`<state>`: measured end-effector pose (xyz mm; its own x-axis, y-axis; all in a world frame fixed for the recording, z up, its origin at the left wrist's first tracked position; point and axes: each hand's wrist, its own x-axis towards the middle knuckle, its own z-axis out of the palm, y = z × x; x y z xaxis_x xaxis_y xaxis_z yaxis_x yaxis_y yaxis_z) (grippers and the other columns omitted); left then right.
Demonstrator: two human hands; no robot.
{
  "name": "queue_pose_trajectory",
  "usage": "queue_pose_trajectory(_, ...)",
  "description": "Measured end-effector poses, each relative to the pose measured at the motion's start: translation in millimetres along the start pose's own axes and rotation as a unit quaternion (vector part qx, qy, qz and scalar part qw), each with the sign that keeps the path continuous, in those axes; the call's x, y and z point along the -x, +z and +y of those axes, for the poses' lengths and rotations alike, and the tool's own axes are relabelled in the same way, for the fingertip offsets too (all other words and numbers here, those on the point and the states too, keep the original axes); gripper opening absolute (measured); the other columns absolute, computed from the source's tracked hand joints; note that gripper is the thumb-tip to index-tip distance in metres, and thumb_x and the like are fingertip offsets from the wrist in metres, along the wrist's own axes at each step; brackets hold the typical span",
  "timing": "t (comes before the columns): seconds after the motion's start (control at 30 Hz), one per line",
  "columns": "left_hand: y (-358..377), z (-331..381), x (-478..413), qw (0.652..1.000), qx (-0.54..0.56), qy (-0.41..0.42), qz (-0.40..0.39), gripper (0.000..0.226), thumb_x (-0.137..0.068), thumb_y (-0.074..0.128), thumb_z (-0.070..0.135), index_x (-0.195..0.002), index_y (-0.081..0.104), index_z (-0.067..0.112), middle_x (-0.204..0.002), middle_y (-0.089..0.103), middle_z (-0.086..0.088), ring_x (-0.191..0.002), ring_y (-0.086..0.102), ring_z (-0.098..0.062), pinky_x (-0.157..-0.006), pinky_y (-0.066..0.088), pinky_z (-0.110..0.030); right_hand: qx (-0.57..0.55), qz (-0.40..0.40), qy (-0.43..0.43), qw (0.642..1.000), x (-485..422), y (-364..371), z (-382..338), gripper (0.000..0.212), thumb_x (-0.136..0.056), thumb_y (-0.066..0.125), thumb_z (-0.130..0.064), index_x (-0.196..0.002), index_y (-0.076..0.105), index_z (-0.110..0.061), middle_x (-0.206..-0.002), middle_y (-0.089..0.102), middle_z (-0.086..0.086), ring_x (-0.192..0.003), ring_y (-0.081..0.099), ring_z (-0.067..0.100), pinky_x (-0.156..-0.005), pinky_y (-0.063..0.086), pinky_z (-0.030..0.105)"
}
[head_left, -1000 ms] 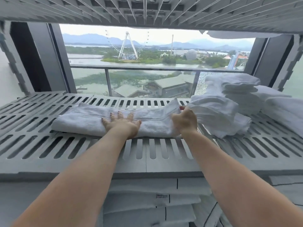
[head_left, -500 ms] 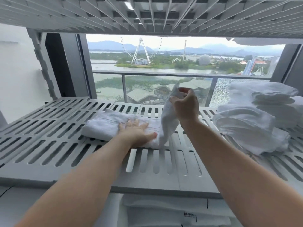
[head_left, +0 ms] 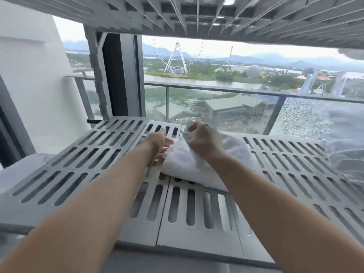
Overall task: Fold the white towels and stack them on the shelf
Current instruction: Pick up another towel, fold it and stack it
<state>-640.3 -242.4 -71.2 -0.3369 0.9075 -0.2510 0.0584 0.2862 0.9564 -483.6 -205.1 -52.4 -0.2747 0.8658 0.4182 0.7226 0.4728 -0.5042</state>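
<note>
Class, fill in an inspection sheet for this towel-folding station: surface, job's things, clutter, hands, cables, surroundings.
Surface: grey slotted shelf, another slotted shelf overhead.
Job's things: white towel partly folded on the shelf; blurred white towel pile at the right edge.
Clutter: nothing seen.
Hands: left hand at the towel's left end; right hand pinching a raised towel corner.
Cables: nothing seen.
Surroundings: glass balcony railing, river, ferris wheel, hills beyond.
</note>
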Motion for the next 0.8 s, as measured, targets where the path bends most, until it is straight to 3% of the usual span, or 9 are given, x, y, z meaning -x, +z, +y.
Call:
queue_pose_trajectory(0.13, -4.2, 10.1, -11.2, 1.000, -0.021, 0.009, -0.013, 0.066, -0.105, 0.025, 0.050, -0.105, 0.071, 0.001, -0.098, 0.072, -0.013, -0.086, 0.067, -0.025, -0.066, 0.048, -0.035, 0.020, -0.013, -0.019, 1.000, 2.0, 4.8, -7.3, 0.023, -0.086, 0.066, -0.038, -0.100, 0.067, -0.020, -0.085, 0.066, -0.008, -0.078, 0.063, 0.014, -0.069, 0.043, 0.027)
queue_pose_trajectory(0.2, -4.3, 13.8, -19.1, 0.998, -0.056, 0.017, -0.001, 0.060, -0.104, 0.031, 0.046, -0.100, 0.072, 0.003, -0.096, 0.075, -0.011, -0.085, 0.070, -0.026, -0.066, 0.051, -0.034, -0.083, -0.074, 0.034, 0.993, -0.6, -2.4, -10.6, 0.032, -0.093, 0.057, -0.047, -0.091, 0.068, -0.017, -0.075, 0.073, -0.006, -0.062, 0.070, 0.015, -0.074, 0.053, 0.033)
queue_pose_trajectory(0.27, -3.9, 14.8, -25.2, 0.996, -0.081, 0.028, 0.013, 0.048, -0.102, 0.039, 0.037, -0.100, 0.072, 0.003, -0.093, 0.075, -0.008, -0.082, 0.071, -0.027, -0.064, 0.054, -0.035, -0.210, -0.093, 0.078, 0.970, 0.9, -8.3, -8.7, 0.032, -0.099, 0.048, -0.037, -0.088, 0.069, -0.015, -0.073, 0.075, 0.003, -0.062, 0.073, 0.023, -0.081, 0.057, 0.044)
queue_pose_trajectory(0.4, 0.9, 14.8, -27.1, 0.981, -0.176, 0.072, 0.036, 0.021, -0.087, 0.060, 0.019, -0.087, 0.074, 0.004, -0.088, 0.077, -0.011, -0.083, 0.075, -0.030, -0.061, 0.061, -0.035, 0.083, 0.055, -0.008, 0.995, 2.9, -12.6, 20.3, 0.026, -0.093, 0.051, -0.023, -0.111, 0.071, -0.023, -0.104, 0.075, 0.004, -0.099, 0.067, 0.026, -0.088, 0.051, 0.036)
queue_pose_trajectory(0.5, 6.4, 18.3, -20.1, 0.976, -0.197, 0.080, 0.044, 0.016, -0.082, 0.061, 0.012, -0.084, 0.073, 0.002, -0.078, 0.074, -0.012, -0.065, 0.071, -0.026, -0.041, 0.052, -0.025, 0.157, -0.132, -0.006, 0.979, 5.7, 4.2, 31.6, 0.046, -0.100, 0.039, -0.045, -0.137, 0.051, -0.022, -0.139, 0.058, 0.011, -0.127, 0.053, 0.030, -0.106, 0.038, 0.044)
queue_pose_trajectory(0.57, 7.6, 20.1, -20.9, 0.974, -0.212, 0.070, 0.033, 0.018, -0.082, 0.056, 0.008, -0.086, 0.072, 0.000, -0.082, 0.074, -0.014, -0.070, 0.072, -0.029, -0.055, 0.063, -0.038, 0.154, -0.215, -0.033, 0.964, 8.6, 21.4, 34.3, 0.062, -0.102, 0.025, -0.053, -0.155, 0.030, -0.020, -0.161, 0.032, 0.005, -0.148, 0.029, 0.022, -0.121, 0.016, 0.046)
queue_pose_trajectory(0.67, 7.1, 22.2, -21.1, 0.940, -0.321, 0.097, 0.063, 0.021, -0.083, 0.050, 0.009, -0.085, 0.070, 0.001, -0.085, 0.074, -0.015, -0.074, 0.072, -0.030, -0.068, 0.064, -0.041, 0.157, -0.228, -0.027, 0.960, 7.4, 33.2, 36.3, 0.070, -0.101, 0.014, -0.057, -0.159, 0.007, -0.019, -0.167, 0.005, -0.003, -0.154, 0.003, 0.012, -0.123, -0.005, 0.041)
queue_pose_trajectory(0.73, 9.3, 25.1, -19.5, 0.905, -0.378, 0.162, 0.112, 0.023, -0.088, 0.050, 0.018, -0.090, 0.071, 0.010, -0.095, 0.073, -0.011, -0.084, 0.068, -0.028, -0.077, 0.060, -0.038, 0.154, -0.224, -0.018, 0.962, 6.9, 34.9, 36.9, 0.069, -0.101, 0.014, -0.055, -0.159, 0.007, -0.019, -0.167, 0.004, -0.004, -0.154, 0.002, 0.011, -0.123, -0.006, 0.039)
queue_pose_trajectory(0.8, 17.2, 30.1, -15.8, 0.882, -0.391, 0.234, 0.120, 0.023, -0.094, 0.052, 0.027, -0.104, 0.071, 0.019, -0.106, 0.072, -0.003, -0.098, 0.066, -0.027, -0.087, 0.056, -0.039, 0.114, -0.201, -0.015, 0.973, 10.0, 31.3, 34.9, 0.064, -0.100, 0.017, -0.045, -0.156, 0.027, -0.017, -0.165, 0.021, 0.001, -0.152, 0.017, 0.016, -0.124, 0.005, 0.039)
